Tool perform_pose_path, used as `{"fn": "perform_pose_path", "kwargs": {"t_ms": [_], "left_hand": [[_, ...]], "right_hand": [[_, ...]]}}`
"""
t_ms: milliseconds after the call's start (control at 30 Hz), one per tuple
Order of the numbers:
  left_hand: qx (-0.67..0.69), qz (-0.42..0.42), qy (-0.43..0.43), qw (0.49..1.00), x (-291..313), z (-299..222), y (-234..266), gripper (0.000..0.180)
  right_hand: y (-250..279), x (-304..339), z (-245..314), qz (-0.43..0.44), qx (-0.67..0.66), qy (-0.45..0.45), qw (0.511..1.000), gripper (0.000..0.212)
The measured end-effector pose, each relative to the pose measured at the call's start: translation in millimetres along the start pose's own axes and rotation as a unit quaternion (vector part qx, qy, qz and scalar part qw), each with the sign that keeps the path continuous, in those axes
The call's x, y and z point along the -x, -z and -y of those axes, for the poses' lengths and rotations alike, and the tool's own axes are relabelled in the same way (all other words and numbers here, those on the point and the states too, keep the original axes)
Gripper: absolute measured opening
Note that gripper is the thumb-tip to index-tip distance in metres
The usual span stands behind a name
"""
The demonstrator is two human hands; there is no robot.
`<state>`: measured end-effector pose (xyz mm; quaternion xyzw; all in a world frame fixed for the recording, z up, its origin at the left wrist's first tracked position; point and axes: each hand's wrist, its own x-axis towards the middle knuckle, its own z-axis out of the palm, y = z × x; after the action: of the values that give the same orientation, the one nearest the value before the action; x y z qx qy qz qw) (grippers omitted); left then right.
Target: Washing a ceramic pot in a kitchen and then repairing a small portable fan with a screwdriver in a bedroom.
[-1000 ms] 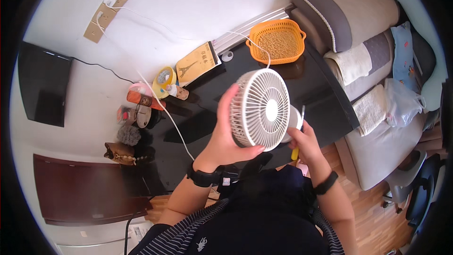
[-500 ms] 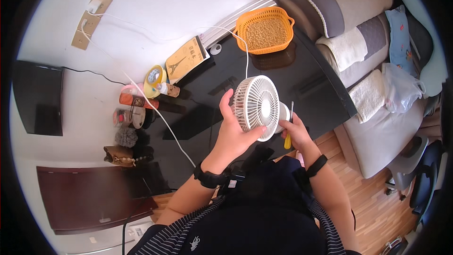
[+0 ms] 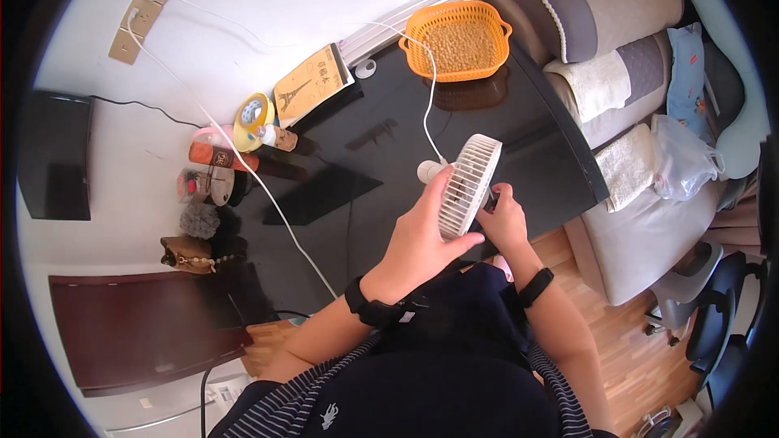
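A small white fan is held up over the black tabletop, its round caged head turned nearly edge-on. My left hand grips the cage, fingers along its left side and thumb at the lower edge. On the left of the cage shows the fan's round white base, with a white cable leading to it. My right hand is closed close to the cage's right side. Between its fingers is a screwdriver, now showing only as a small dark part; the rest is hidden by the hand.
An orange basket of round tan beans stands at the table's far side. A notebook, a tape roll, a small bottle and a brown pouch line the left. A white cable crosses the table. A sofa adjoins the right.
The fan has been turned from its front grille facing up to nearly edge-on, its base swinging from right to left. The screwdriver's yellow handle no longer shows. Both hands keep their holds.
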<state>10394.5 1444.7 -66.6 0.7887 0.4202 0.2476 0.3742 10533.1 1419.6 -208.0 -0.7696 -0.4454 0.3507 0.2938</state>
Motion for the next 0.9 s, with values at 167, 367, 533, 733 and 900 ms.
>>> {"fn": "perform_pose_path", "kwargs": {"t_ms": [167,367,533,733,900], "left_hand": [[0.025,0.041,-0.029,0.998,-4,1,11,0.098],[-0.133,0.103,-0.171,0.971,-21,36,47,0.103],[-0.073,0.103,-0.181,0.975,-24,49,20,0.101],[-0.008,0.065,-0.229,0.971,-29,52,13,0.098],[-0.010,0.052,-0.218,0.974,-35,46,2,0.094]], "right_hand": [[20,8,2,-0.006,-0.172,-0.040,0.984,0.040],[75,50,54,0.084,-0.484,0.068,0.868,0.074],[78,50,84,0.060,-0.388,-0.033,0.919,0.070],[91,43,60,0.074,-0.424,-0.035,0.902,0.073],[94,41,31,0.071,-0.445,-0.032,0.892,0.074]]}}
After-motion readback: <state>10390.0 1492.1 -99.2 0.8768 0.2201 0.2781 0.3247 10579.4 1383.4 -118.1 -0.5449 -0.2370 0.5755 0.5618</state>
